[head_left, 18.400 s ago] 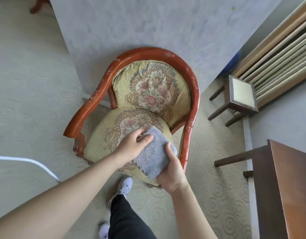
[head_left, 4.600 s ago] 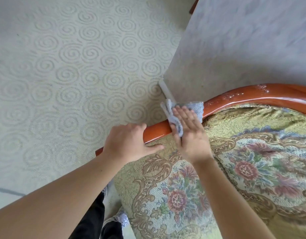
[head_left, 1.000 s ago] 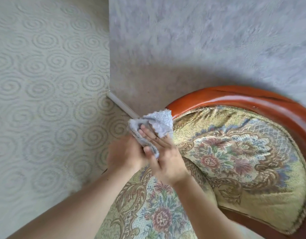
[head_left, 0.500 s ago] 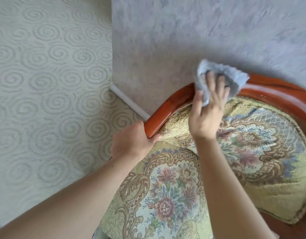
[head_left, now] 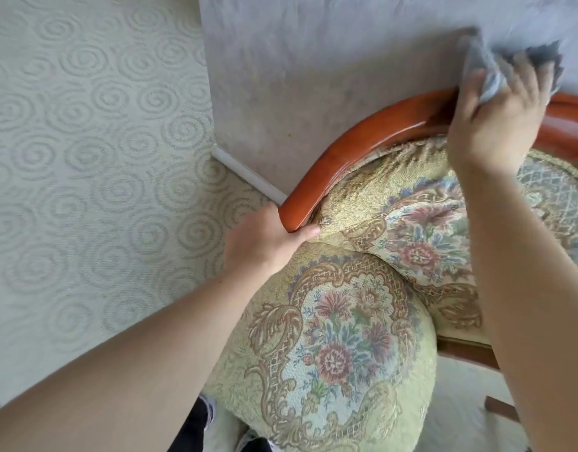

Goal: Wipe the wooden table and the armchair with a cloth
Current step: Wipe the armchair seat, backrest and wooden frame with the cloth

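At two o'clock, the right hand (head_left: 496, 122) presses a grey cloth (head_left: 486, 66) onto the armchair (head_left: 362, 135) rail; the left hand (head_left: 265, 243) grips it centrally.

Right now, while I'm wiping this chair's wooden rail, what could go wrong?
The cloth is loosely bunched in your right hand and hangs behind the rail, so it might slip down by the wall. Only your left hand steadies the armchair, so a hard push could scrape it against the wall.
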A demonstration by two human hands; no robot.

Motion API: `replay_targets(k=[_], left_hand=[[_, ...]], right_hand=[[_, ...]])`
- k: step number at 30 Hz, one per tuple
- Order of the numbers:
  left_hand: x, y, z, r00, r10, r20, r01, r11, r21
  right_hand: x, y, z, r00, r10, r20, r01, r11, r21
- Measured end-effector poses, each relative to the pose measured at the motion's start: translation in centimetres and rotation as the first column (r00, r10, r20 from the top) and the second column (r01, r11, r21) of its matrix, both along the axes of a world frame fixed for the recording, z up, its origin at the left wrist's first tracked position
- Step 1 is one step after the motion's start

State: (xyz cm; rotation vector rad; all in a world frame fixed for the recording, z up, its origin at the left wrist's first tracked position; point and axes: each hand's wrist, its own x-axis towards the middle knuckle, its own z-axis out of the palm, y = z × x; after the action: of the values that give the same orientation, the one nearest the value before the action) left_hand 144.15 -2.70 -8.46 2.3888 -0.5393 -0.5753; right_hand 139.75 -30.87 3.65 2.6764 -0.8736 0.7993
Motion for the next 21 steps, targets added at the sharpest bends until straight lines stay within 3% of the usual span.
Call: replay_targets(k=[2, 4, 7, 10, 14, 16, 17, 19, 21], left_hand=[[0.1, -0.1, -0.1, 1.0, 0.017, -0.008, -0.017, 1.0, 0.002], [0.2, -0.3, -0.3, 0.998, 0.022, -0.056, -0.021, 1.0, 0.013], [0.8, -0.5, -0.2, 0.971, 0.057, -0.232, -0.064, 0.998, -0.021], [1.1, -0.5, -0.1, 0.943, 0.079, -0.323, -0.104, 0.993, -0.061], [0.9, -0.6, -0.3, 0.938, 0.051, -0.344, -0.103, 0.985, -0.137], [0.8, -0.5, -0.2, 0.95, 0.034, -0.31, -0.07, 0.992, -0.106], [0.8, -0.4, -0.2, 0.96, 0.038, -0.278, -0.062, 0.995, -0.077], [0.7, -0.2, -0.2, 0.98, 0.04, -0.194, -0.047, 0.998, -0.034], [0.6, -0.1, -0.2, 0.993, 0.02, -0.113, -0.023, 0.999, -0.022]], right_hand=[[-0.1, -0.1, 0.3, 0.988, -0.146, 0.049, 0.145, 0.989, 0.037], [0.2, 2.4, -0.7, 0.982, -0.147, 0.122, 0.131, 0.983, 0.13], [0.3, 8.3, -4.3, 0.978, 0.102, 0.18, -0.142, 0.964, 0.224], [-1.2, 14.3, -8.0, 0.896, 0.444, 0.007, -0.422, 0.846, 0.325], [-2.5, 13.9, -8.3, 0.796, 0.577, -0.183, -0.507, 0.801, 0.318], [-2.4, 11.4, -6.8, 0.783, 0.548, -0.294, -0.5, 0.836, 0.225], [-2.4, 9.7, -5.7, 0.82, 0.485, -0.305, -0.447, 0.875, 0.188], [-2.6, 5.6, -3.6, 0.943, 0.254, -0.217, -0.23, 0.965, 0.129], [-3.2, 1.9, -1.6, 0.997, 0.003, -0.073, 0.006, 0.993, 0.12]])
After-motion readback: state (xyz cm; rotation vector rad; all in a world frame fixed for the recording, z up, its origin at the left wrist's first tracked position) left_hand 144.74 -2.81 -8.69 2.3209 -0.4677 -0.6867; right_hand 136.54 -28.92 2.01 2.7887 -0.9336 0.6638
